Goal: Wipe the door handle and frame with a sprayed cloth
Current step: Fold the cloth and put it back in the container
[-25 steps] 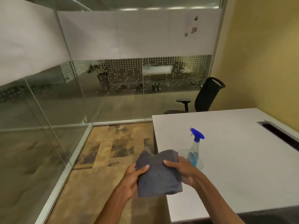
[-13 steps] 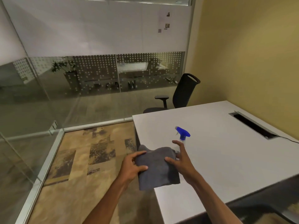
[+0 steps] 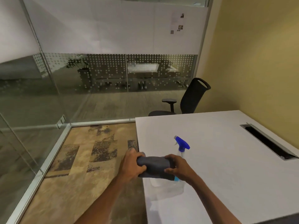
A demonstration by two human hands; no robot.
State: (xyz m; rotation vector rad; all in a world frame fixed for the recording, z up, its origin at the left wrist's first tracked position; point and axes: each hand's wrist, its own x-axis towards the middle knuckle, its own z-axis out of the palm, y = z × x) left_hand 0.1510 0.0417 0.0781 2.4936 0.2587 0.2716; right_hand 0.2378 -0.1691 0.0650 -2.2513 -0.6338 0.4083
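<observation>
A dark grey cloth point(image 3: 154, 165) is folded into a thick bundle over the near left corner of the white table point(image 3: 226, 159). My left hand point(image 3: 131, 165) grips its left end and my right hand point(image 3: 178, 168) grips its right end. A clear spray bottle with a blue trigger head point(image 3: 182, 143) stands on the table just behind the cloth; its lower body is partly hidden by my right hand and the cloth. No door handle shows in this view.
Glass partition walls with metal frames point(image 3: 53, 152) run along the left and back. A black office chair point(image 3: 192, 97) stands behind the table by the yellow wall. A cable slot point(image 3: 268, 141) is cut into the table top. Patterned carpet point(image 3: 90, 159) covers the floor.
The cloth hung flat between my hands earlier; now it is folded into a compact bundle held by both ends. The view has shifted slightly, and the bottle stays in place.
</observation>
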